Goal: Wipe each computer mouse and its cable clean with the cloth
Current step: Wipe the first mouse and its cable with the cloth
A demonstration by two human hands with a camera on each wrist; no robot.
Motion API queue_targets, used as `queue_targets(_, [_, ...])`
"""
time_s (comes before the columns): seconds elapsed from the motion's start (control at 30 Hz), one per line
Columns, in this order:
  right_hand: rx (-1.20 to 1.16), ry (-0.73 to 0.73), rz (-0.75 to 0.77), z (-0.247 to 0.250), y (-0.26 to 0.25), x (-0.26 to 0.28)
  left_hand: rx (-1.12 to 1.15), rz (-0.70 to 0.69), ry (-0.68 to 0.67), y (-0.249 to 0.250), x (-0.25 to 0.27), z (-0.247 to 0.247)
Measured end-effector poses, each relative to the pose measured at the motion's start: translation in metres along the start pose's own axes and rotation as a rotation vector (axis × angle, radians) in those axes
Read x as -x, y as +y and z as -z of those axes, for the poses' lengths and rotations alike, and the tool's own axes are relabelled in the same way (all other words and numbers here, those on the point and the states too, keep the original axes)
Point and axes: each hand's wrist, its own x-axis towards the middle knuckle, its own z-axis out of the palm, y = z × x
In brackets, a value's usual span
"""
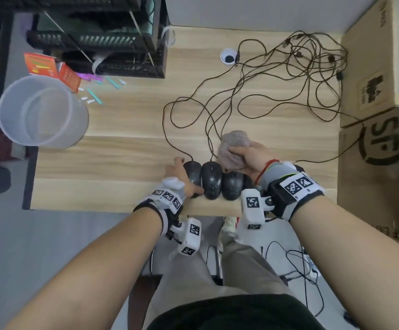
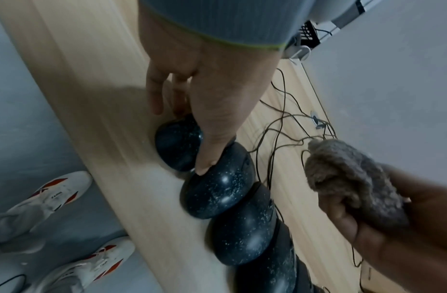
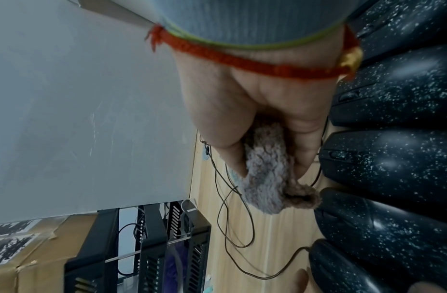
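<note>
Cloth [image 1: 233,148] bunched in right hand [image 1: 249,158]; left hand [image 1: 181,177] grips end mouse [image 1: 192,173].

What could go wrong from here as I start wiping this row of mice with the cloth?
The mice sit packed side by side at the table's near edge; lifting the leftmost mouse, which the left hand grips, may nudge the second mouse off. The cables lie in one tangle, so pulling one could drag others. The cloth is bunched in the right hand, so it may miss the white specks in the gaps between mice.
</note>
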Motion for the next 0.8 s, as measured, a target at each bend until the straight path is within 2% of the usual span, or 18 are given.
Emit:
queue_targets(0.07, [-0.005,-0.005,0.001,0.0,0.001,0.0,-0.047,0.002,-0.001,-0.002,-0.003,-0.006])
queue_targets(0.17, [0.0,-0.015,0.014,-0.001,0.0,0.001,0.001,0.015,0.004,-0.004,-0.008,-0.006])
queue_targets(0.3, [0.028,-0.031,0.028,-0.004,-0.003,0.006,-0.07,0.092,-0.124,-0.011,-0.007,0.01])
queue_targets(0.37, [0.04,-0.041,0.041,-0.007,-0.005,0.011,-0.095,0.088,-0.188,-0.015,-0.005,0.021])
queue_targets(0.47, [0.055,-0.059,0.045,-0.013,-0.005,0.017,-0.01,0.068,-0.275,-0.013,0.005,0.034])
queue_targets(0.63, [0.177,-0.104,0.073,-0.021,-0.005,0.028,0.18,0.005,-0.398,0.019,0.04,0.065])
queue_targets(0.8, [0.212,-0.155,0.148,-0.031,-0.027,0.054,0.407,-0.091,-0.41,0.057,0.074,0.1])
